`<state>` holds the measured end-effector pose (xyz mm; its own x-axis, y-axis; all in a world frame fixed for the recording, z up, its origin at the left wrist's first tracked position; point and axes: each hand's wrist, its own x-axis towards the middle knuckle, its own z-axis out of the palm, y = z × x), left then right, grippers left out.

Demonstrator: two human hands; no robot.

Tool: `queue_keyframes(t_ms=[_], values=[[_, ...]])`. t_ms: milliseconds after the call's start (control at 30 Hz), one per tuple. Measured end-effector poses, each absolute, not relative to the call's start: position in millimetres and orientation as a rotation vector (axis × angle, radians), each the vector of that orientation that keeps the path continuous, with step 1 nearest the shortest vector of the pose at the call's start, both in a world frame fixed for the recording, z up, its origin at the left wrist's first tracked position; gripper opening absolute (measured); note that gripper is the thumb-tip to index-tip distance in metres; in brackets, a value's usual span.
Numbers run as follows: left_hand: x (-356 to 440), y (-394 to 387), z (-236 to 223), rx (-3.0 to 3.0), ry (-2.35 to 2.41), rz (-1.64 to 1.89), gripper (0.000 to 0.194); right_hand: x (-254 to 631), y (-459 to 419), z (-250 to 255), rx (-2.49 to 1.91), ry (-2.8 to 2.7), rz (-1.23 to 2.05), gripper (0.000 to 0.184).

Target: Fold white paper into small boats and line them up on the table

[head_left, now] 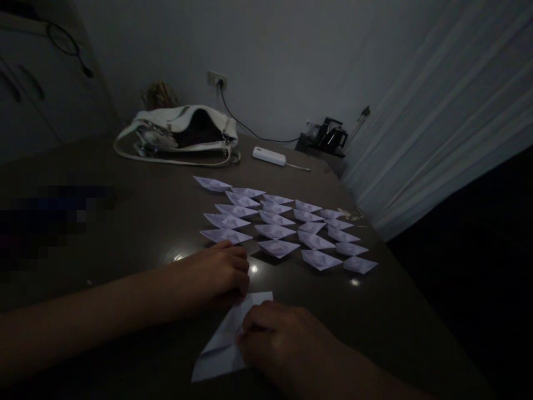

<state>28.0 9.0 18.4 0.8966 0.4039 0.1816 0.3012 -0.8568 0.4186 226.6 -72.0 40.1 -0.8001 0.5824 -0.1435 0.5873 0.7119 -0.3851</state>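
Observation:
A partly folded sheet of white paper (225, 347) with creases lies on the dark table in front of me. My right hand (283, 339) is closed on its right side, with thumb and fingers pinched at the paper. At the sheet's upper left edge is my left hand (220, 272), its fingers curled down onto the paper; the fingertips are partly hidden. Just beyond my hands stand several folded paper boats (277, 248) in rough rows, the nearest left one (227, 236) close to my left knuckles.
A white handbag (204, 114) lies open at the back of the table (158, 189). Right of it is a white power-bank-like device (268, 156) with a short strap. A black cable (245, 126) runs from the wall socket. A pale curtain (408, 116) hangs at right.

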Motion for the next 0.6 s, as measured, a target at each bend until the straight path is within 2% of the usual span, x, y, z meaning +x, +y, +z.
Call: queue_keyframes(t_ms=[133,367,600], values=[[27.6,8.6,24.0,2.794,0.482,0.324,0.014,227.2,-71.6,37.2,0.986,2.9,-0.612,0.006],[24.2,4.4,17.7,2.888,0.429,0.522,0.016,226.5,-70.9,36.3,0.986,2.887,-0.585,0.007],[13.3,-7.9,13.6,2.865,0.554,0.517,0.022,226.8,-72.5,35.7,0.983,2.929,-0.588,0.009]])
